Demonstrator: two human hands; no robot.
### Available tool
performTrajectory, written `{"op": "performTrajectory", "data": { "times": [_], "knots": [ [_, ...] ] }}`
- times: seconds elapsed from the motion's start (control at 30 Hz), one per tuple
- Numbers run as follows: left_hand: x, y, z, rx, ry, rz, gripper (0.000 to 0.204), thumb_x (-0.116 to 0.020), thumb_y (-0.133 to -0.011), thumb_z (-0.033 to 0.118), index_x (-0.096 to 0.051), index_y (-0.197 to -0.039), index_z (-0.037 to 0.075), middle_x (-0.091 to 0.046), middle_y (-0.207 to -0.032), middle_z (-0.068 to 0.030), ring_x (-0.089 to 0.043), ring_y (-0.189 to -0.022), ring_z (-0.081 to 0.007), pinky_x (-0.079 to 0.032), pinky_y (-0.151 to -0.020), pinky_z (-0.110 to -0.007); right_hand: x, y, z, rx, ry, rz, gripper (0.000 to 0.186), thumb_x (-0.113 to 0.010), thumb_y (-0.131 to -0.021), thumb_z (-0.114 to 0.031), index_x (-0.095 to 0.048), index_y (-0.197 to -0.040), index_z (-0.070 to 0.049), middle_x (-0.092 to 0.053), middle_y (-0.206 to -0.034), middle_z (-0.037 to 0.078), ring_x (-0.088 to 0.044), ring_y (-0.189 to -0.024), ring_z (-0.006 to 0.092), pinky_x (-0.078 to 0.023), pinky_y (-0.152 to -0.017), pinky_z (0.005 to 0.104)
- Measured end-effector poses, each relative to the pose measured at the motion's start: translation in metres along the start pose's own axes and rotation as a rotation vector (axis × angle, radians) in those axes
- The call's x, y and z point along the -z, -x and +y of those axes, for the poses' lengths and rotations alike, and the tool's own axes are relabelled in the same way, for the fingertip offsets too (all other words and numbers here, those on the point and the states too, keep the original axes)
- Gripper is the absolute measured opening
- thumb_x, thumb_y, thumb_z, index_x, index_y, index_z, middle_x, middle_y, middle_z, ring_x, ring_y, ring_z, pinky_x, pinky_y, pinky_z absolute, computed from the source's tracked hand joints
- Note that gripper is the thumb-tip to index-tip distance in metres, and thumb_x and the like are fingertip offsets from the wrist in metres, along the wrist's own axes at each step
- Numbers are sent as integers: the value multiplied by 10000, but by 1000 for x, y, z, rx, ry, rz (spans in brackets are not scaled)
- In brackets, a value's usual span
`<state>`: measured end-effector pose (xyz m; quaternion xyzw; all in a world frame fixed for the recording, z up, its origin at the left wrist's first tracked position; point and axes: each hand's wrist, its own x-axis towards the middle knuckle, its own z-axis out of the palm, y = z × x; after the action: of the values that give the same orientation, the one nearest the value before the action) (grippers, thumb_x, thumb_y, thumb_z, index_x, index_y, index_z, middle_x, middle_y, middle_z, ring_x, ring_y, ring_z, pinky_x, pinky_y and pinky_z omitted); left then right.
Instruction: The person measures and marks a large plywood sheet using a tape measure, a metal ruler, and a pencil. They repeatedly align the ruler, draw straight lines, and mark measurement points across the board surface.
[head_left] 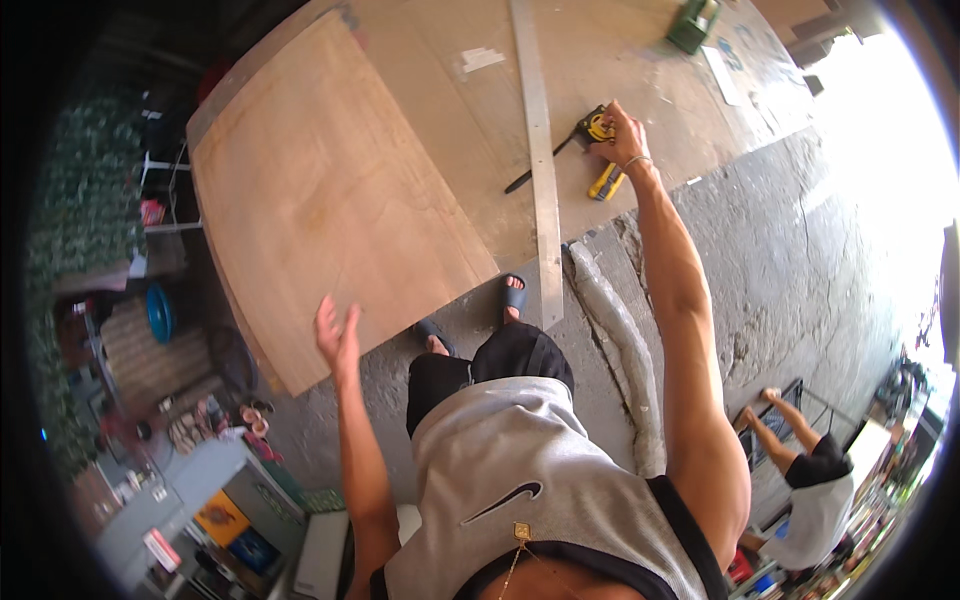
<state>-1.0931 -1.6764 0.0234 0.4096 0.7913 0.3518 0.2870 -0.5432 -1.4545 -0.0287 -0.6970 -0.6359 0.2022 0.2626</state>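
My right hand (624,137) reaches out over the worktable (450,60), its fingers closed on a black and yellow tape measure (594,124). A yellow utility knife (606,183) lies just under that wrist. To its left is a long metal straightedge (540,150), which runs across the table and sticks out past the near edge. A black marker (518,182) lies beside it, and its far end seems to pass near the straightedge. My left hand (338,335), fingers spread, is held over the near edge of a plywood sheet (320,190); whether it touches the wood I cannot tell.
A green tape dispenser (690,26) stands at the far right of the table, by a white strip (720,76). A long wrapped roll (618,340) lies on the concrete floor (760,270). Another person (810,490) is at the lower right. A cluttered shelf (220,490) stands lower left.
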Motion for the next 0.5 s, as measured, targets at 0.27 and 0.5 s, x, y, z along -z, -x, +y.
{"op": "performTrajectory", "data": {
  "times": [0.27, 0.5],
  "knots": [
    [-125, 55, 178, -429, 289, -460, 776, -790, -790, 422, -477, -1365, 5, -485, -1377, -200, -474, -1285, -311, -391, -1062, -436, 45, 50, -140, 424, -46, 457, 443, -815, -584, -194, -575, -908, -10, -643, -950, 124, -532, -823, 325, -452, -775, 420],
    [-162, 73, 220, -481, 611, -523, 944, -694, -808, 600, -332, -1451, 11, -446, -1374, -188, -470, -1257, -281, -403, -1029, -388, 48, 142, -221, 736, -260, 234, 335, -789, -635, -154, -567, -849, -23, -623, -1180, 221, -579, -978, 384, -480, -811, 451]
  ]
}}
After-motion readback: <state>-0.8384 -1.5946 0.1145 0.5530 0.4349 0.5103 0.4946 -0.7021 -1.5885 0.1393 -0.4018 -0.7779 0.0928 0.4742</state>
